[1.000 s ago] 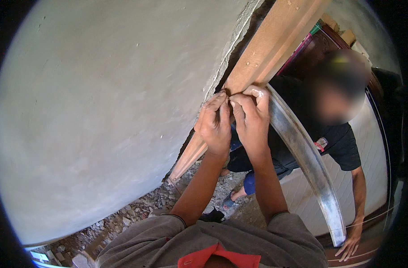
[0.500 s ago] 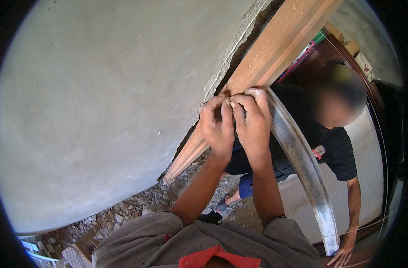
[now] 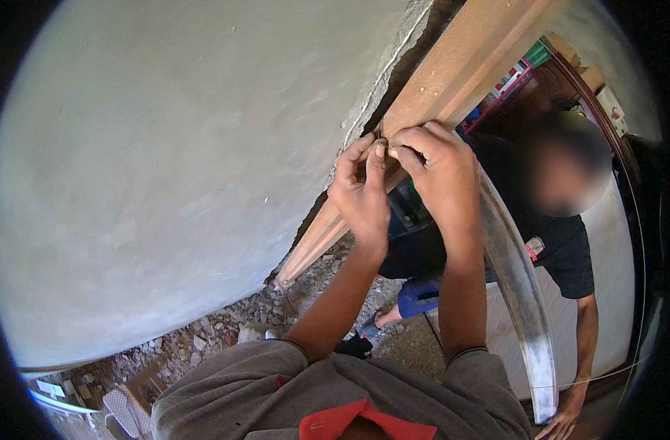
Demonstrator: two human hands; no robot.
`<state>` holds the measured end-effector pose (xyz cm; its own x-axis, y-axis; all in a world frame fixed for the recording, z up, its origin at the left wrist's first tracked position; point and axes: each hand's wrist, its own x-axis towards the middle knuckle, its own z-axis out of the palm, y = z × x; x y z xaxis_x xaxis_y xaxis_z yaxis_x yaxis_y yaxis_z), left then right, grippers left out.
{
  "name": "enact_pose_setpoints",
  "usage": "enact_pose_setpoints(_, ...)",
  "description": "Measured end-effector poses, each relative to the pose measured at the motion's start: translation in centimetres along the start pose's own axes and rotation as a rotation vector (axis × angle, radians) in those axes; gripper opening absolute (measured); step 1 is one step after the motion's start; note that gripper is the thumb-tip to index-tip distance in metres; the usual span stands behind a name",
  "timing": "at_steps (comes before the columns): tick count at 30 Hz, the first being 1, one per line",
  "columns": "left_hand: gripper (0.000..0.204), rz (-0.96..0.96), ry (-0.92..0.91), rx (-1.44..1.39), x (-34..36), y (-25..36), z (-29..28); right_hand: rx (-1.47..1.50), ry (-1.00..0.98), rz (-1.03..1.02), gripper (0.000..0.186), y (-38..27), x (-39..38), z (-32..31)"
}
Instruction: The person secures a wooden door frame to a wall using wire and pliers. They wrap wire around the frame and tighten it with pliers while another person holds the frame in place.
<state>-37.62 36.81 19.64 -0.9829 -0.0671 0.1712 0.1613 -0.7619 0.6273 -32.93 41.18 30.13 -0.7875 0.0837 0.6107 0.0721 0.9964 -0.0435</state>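
Observation:
Both hands meet at the edge of a long wooden door frame post (image 3: 430,81), beside the broken plaster edge of the wall. My left hand (image 3: 361,194) is closed, thumb and fingers pinched at a small dark, thin piece too fine to name. Just right of it, my right hand (image 3: 445,172) pinches at the same spot, its fingertips almost touching the left thumb. Whatever sits between the fingers is mostly hidden. Behind the right forearm, a long grey metal bar (image 3: 515,293) slants down to the lower right.
A smooth grey plastered wall (image 3: 159,161) fills the left. At right, a co-worker in a black shirt (image 3: 562,249) has a hand (image 3: 566,418) by the bar's lower end. Rubble (image 3: 203,341) covers the floor below. A pale quilted mattress (image 3: 610,293) stands behind the co-worker.
My right hand has shifted right and turned, opening a gap between the two palms. Both hands sit slightly higher in the picture, fingertips still pinched at the post's edge.

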Motion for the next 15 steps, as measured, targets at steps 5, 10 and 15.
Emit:
enact_pose_setpoints(5,0.026,-0.122,-0.012,-0.045,-0.1,0.8,-0.3,-0.034,-0.059,-0.027,0.011,0.1,0.5,-0.9)
enact_pose_setpoints(10,0.026,-0.179,-0.039,-0.139,-0.6,0.1,-0.3,0.086,-0.036,-0.056,0.012,0.3,0.3,-1.2)
enact_pose_setpoints(15,0.029,-0.135,-0.021,-0.160,-0.7,-0.7,-0.1,0.206,-0.010,-0.017,0.010,0.7,0.0,-0.6)
